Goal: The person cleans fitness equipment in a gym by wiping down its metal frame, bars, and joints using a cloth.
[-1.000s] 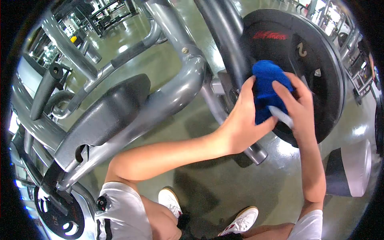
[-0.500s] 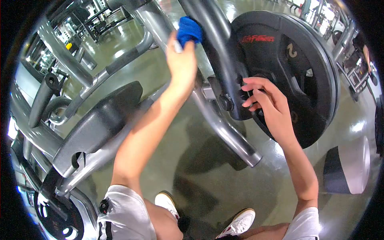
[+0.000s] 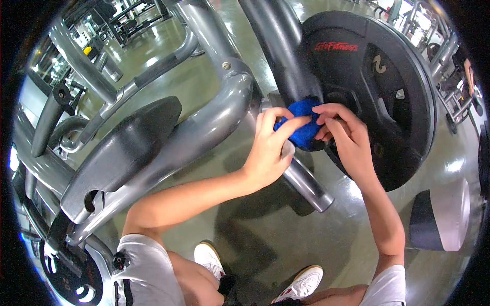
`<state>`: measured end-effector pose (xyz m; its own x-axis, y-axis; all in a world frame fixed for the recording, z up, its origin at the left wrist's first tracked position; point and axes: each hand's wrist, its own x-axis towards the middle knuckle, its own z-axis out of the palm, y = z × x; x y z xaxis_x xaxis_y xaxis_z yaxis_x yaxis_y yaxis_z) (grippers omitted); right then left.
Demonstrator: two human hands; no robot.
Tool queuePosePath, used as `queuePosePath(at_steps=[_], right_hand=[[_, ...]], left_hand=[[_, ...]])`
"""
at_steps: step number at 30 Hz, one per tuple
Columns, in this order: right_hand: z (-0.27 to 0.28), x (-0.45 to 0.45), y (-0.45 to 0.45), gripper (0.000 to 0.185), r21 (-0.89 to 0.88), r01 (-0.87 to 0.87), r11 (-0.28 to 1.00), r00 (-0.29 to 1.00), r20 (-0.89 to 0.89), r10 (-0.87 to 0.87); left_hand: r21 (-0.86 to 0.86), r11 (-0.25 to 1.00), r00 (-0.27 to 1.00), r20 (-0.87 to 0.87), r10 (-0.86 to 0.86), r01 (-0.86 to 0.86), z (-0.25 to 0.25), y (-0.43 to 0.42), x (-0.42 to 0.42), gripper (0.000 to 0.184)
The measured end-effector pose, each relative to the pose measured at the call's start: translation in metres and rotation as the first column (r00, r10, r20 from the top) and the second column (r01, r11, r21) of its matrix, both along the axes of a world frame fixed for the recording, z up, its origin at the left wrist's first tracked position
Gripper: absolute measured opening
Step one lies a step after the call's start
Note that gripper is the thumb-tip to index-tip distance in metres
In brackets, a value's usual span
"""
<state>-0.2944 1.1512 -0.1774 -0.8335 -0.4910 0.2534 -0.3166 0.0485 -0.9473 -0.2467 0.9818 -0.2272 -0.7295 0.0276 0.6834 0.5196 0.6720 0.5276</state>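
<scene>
My left hand [image 3: 273, 145] is closed on a blue cloth [image 3: 306, 127], which is pressed against the lower end of a black machine arm [image 3: 286, 56]. Beside it, my right hand [image 3: 349, 140] has its fingers loosely bent and apart. Its fingertips are at the cloth's right edge; whether they touch it is hard to tell. Behind the right hand, a large black weight plate [image 3: 403, 112] with red lettering is mounted at the arm's side. The cloth and fingers hide most of the arm's lower end.
A grey frame tube [image 3: 219, 120] and a black pad [image 3: 127, 148] stand on the left. A bare metal peg [image 3: 314, 191] juts out below the hands. On the floor at the right lies a grey-and-black block [image 3: 444, 217]. More gym machines fill the background.
My left hand has brought the blue cloth down and right, from higher on the black arm to its lower end. My right hand has stayed nearly in place.
</scene>
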Motion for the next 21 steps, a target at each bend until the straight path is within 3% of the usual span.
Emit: queuePosePath(at_steps=[2,4,6,8,10,11,12,14,16,18,21], right_hand=[[0.003,0.002,-0.001,0.025,0.017,0.012,1.000,1.000,-0.017,-0.011],[0.008,0.005,-0.001,0.025,-0.019,0.040,0.999,0.998,-0.040,-0.041],[0.009,0.006,0.002,0.025,-0.015,0.043,0.999,0.997,-0.062,-0.044],[0.007,0.007,0.004,0.026,-0.009,0.048,0.999,0.995,-0.082,-0.049],[0.005,0.007,0.004,0.025,-0.048,0.047,0.998,0.997,-0.051,-0.049],[0.004,0.007,0.004,0.025,-0.019,0.057,0.998,0.998,-0.029,-0.057],[0.004,0.008,0.003,0.025,-0.010,0.057,0.998,0.998,-0.029,-0.057],[0.003,0.008,0.002,0.021,-0.044,0.036,0.998,0.999,-0.024,-0.037],[0.001,0.009,0.004,0.020,-0.014,0.040,0.999,0.998,-0.038,-0.041],[0.000,0.008,0.004,0.020,-0.014,0.041,0.999,0.999,-0.032,-0.042],[-0.007,0.003,0.001,0.019,-0.056,0.009,0.998,0.996,-0.091,-0.014]], left_hand=[[0.178,0.983,0.999,-0.001,-0.047,0.046,0.004,-0.001,-0.004,0.053],[0.129,0.992,0.984,-0.174,0.036,-0.013,0.018,-0.009,-0.015,0.057],[0.196,0.960,0.893,-0.367,0.260,-0.200,0.042,-0.012,-0.032,0.057],[0.374,0.867,0.809,-0.362,0.464,-0.330,0.058,-0.019,-0.056,0.056],[0.402,0.851,0.823,-0.312,0.476,-0.339,0.062,-0.031,-0.079,0.050],[0.395,0.872,0.903,-0.188,0.386,-0.291,0.060,-0.036,-0.084,0.048],[0.403,0.868,0.903,-0.183,0.388,-0.291,0.053,-0.035,-0.084,0.048],[0.277,0.933,0.889,-0.331,0.315,-0.228,0.040,-0.031,-0.080,0.046],[0.256,0.938,0.905,-0.297,0.306,-0.234,0.028,-0.024,-0.065,0.047],[0.146,0.973,0.958,-0.198,0.207,-0.180,0.019,-0.018,-0.045,0.046],[0.135,0.991,0.997,-0.074,-0.004,0.014,-0.005,-0.012,-0.018,0.047]])
